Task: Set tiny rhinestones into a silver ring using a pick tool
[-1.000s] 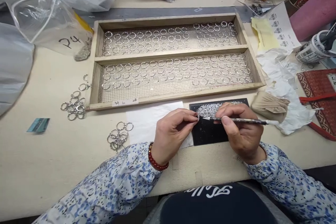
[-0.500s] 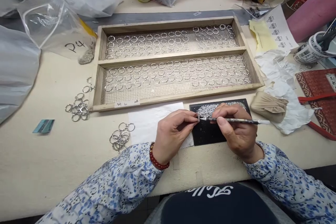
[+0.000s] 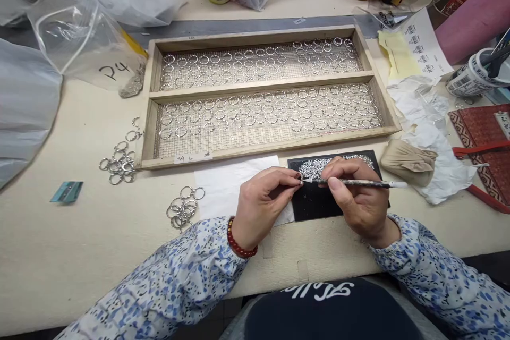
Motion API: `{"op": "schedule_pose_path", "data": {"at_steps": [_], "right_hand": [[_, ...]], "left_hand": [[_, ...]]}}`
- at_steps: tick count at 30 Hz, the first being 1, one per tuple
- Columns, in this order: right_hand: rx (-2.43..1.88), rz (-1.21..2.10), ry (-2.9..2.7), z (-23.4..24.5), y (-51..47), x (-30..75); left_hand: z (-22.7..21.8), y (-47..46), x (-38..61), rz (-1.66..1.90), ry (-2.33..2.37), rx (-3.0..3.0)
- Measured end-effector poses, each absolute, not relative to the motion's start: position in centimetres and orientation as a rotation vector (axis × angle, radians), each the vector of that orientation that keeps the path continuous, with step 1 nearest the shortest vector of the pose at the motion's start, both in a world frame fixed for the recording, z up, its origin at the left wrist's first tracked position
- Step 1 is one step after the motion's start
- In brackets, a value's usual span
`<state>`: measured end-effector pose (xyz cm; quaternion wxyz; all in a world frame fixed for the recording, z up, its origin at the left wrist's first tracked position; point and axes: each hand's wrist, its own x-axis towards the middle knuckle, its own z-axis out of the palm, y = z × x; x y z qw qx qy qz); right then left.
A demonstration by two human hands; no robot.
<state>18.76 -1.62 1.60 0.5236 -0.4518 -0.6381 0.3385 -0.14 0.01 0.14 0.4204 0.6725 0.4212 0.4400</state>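
Note:
Between thumb and fingers, my left hand pinches a small silver ring, mostly covered by the fingertips. My right hand grips a thin pencil-like stick with a dark patterned shaft and a pale end; its tip points left and meets or nearly meets the ring. Under both hands lies a black tray, with many tiny sparkling stones heaped along its far side. A white paper sheet extends beneath my left hand. Loose silver rings are piled left of it.
A wooden frame with mesh compartments holds rows of rings. Another ring pile and a teal card are at left. To the right are a beige cloth bundle, crumpled tissue and a tool cup.
The stick and the fingers of my right hand have shifted very slightly left. My left hand keeps its pinch on the ring, almost still.

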Motion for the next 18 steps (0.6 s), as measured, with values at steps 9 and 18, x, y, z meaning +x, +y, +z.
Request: {"op": "schedule_pose_path", "data": {"at_steps": [9,18], "right_hand": [[-1.107,0.768,-1.539,1.76,-1.54,18.70],[-1.173,0.630,-1.613,1.46,-1.47,19.25]], "left_hand": [[0.16,0.00,-0.17,1.100,1.064,1.666],[0.38,0.01,0.00,1.102,1.077,1.650]]}}
